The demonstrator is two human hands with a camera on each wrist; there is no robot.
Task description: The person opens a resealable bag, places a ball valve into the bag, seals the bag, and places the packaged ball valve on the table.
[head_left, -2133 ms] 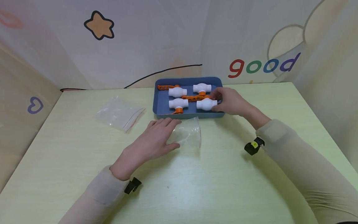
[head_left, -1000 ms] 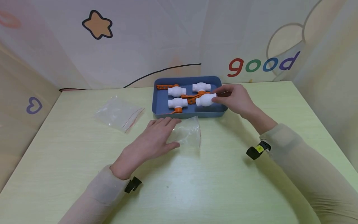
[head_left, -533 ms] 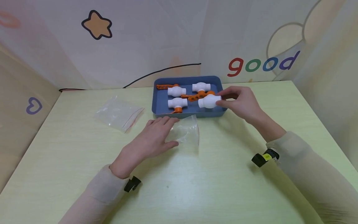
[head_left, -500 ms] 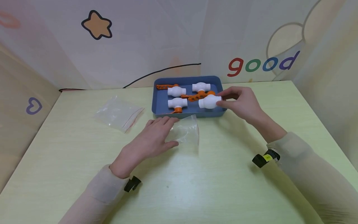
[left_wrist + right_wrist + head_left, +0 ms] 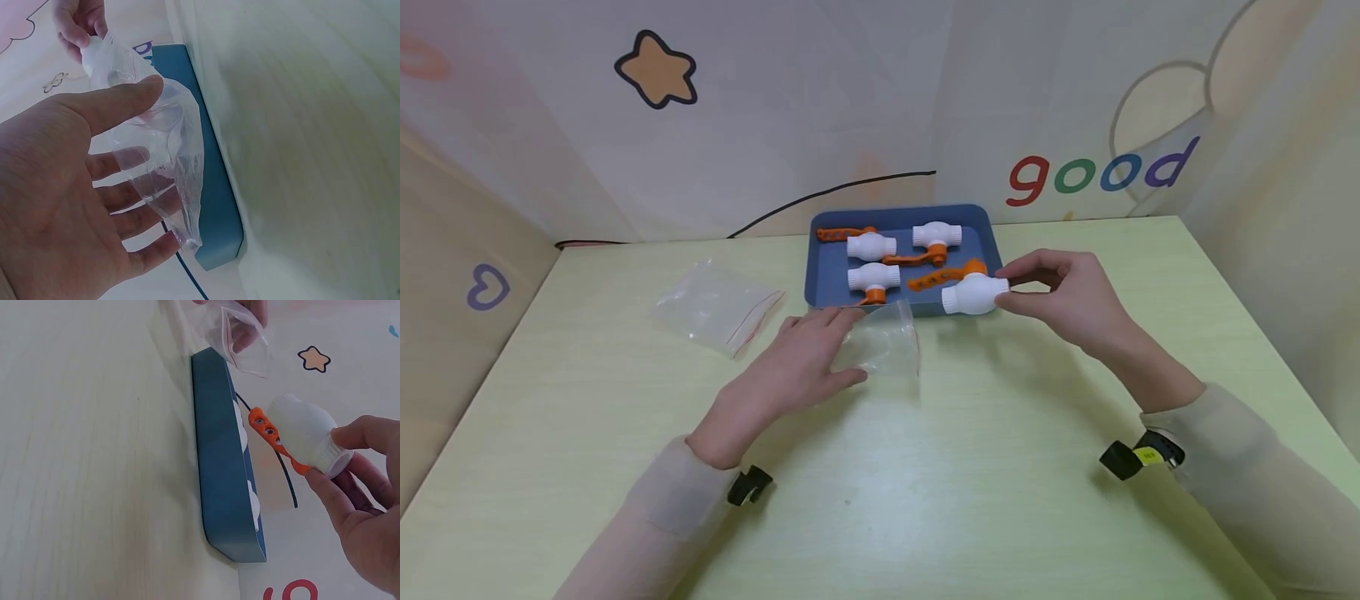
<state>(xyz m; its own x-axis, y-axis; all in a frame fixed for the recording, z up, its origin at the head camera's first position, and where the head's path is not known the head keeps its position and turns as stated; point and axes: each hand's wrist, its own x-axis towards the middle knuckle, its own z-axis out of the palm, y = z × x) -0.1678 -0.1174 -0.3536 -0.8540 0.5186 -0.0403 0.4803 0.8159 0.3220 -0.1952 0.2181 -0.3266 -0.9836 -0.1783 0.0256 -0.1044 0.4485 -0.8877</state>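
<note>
My right hand (image 5: 1067,300) pinches one end of a white ball valve (image 5: 976,295) with an orange lever handle, held above the front right rim of a blue tray (image 5: 827,279). In the right wrist view, thumb and fingers grip the rim of the valve (image 5: 306,434). My left hand (image 5: 797,358) holds a clear zip bag (image 5: 887,343) in front of the tray, its mouth to the right. In the left wrist view, the thumb lies on the near side of the bag (image 5: 187,134), and the fingers show through the plastic.
Three more ball valves, among them a rear one (image 5: 937,235), lie in the tray. Another clear zip bag (image 5: 718,307) is flat on the pale table (image 5: 880,517), left of the tray. A printed curtain (image 5: 820,100) hangs behind the table.
My right hand has taken hold of the front right valve, lifted it, and brought it forward over the tray's front edge. My left hand and its bag have shifted slightly left.
</note>
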